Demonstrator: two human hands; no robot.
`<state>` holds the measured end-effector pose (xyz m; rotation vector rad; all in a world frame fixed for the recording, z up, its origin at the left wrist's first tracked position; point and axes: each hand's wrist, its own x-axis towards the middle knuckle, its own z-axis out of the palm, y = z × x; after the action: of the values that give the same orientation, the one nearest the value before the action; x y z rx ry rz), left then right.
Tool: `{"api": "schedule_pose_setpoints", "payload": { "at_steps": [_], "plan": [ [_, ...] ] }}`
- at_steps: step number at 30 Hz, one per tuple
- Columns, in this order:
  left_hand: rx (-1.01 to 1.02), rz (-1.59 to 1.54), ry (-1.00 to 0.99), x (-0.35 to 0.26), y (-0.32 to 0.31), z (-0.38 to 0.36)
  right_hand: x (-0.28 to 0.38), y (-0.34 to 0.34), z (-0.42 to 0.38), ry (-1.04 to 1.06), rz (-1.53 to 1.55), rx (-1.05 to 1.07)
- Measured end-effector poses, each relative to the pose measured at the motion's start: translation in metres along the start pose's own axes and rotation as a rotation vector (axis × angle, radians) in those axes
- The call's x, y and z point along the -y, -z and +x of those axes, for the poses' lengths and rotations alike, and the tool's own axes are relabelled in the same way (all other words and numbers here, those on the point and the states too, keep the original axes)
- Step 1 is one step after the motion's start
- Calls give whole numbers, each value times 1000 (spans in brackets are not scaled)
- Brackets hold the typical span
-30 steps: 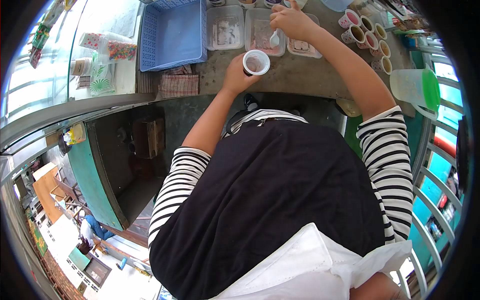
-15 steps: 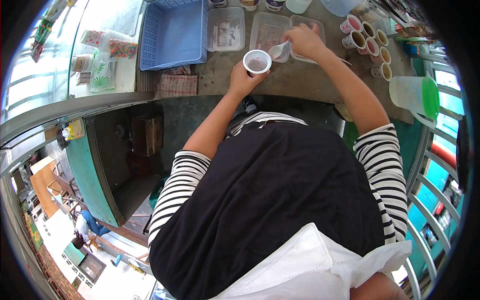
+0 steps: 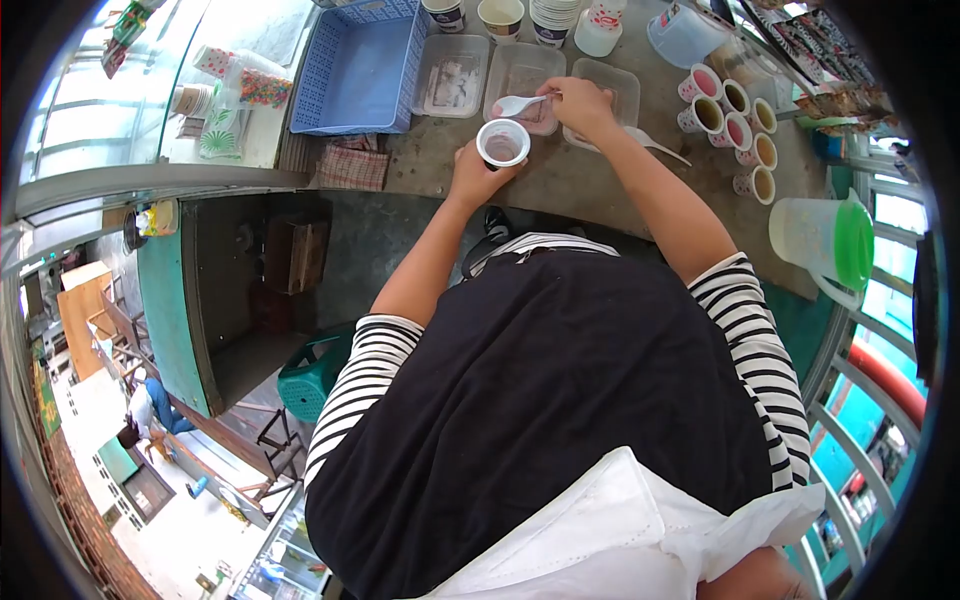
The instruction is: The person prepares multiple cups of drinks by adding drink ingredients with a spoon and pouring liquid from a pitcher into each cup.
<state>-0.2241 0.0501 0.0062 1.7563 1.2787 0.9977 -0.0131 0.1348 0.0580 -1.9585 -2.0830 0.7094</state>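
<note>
My left hand [image 3: 478,178] is wrapped round a paper cup with a white rim [image 3: 503,143], which has something pale in it. In my right hand [image 3: 583,108] is a white plastic spoon [image 3: 520,104], pinched by its handle. The spoon's bowl is over a clear container of pinkish contents [image 3: 540,118], just above the cup. To the left is another clear container with whitish contents [image 3: 452,85]. A third clear container [image 3: 622,95] lies partly under my right hand, and a second white spoon [image 3: 655,144] rests beside my right wrist.
A blue basket [image 3: 362,70] and a checkered cloth [image 3: 352,165] are on the left. Several filled cups [image 3: 738,130] and a green-lidded pitcher [image 3: 815,235] stand right. Stacked cups [image 3: 553,22] line the back. A green stool [image 3: 312,380] is below; a person [image 3: 148,408] sits far off.
The spoon has moved left and up, from beside the cup to over the pinkish container. My left hand and the cup appear slightly lower and further left as the view shifts.
</note>
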Motion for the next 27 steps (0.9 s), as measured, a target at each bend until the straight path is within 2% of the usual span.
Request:
{"api": "schedule_pose_setpoints", "payload": {
  "at_steps": [2,4,7,10,12,13,15,16,18,20,22,24,25,27],
  "plan": [
    [-44,-144,93,-5,-2,-3,-7,10,2,31,40,-8],
    [-124,-144,81,-11,-4,-7,-11,25,5,72,79,-16],
    [-252,-134,242,-22,-6,-6,-7,58,6,172,131,-28],
    [-332,-26,181,-46,-8,11,5,90,-6,307,139,-140],
    [-390,-20,149,-61,-9,29,13,107,-10,541,46,-349],
    [-425,-18,121,-69,-9,38,16,116,-14,566,45,-349],
    [-485,-100,48,-89,-8,53,25,136,-25,917,-24,-633],
    [-518,-188,-20,-100,-7,58,27,144,-30,935,-19,-630],
    [-556,-246,-48,-118,-5,59,25,156,-37,1147,-152,-798],
    [-610,-72,-81,-125,-5,58,19,158,-35,1154,-73,-814],
    [-672,-54,-95,-132,-6,56,11,156,-29,1158,4,-828],
    [-742,91,-218,-133,-6,51,-1,143,-21,911,248,-805],
    [-748,94,-209,-130,-6,49,-11,134,-17,915,252,-795],
    [-757,105,-277,-122,-6,48,-31,114,-12,661,266,-537]
  ]
}}
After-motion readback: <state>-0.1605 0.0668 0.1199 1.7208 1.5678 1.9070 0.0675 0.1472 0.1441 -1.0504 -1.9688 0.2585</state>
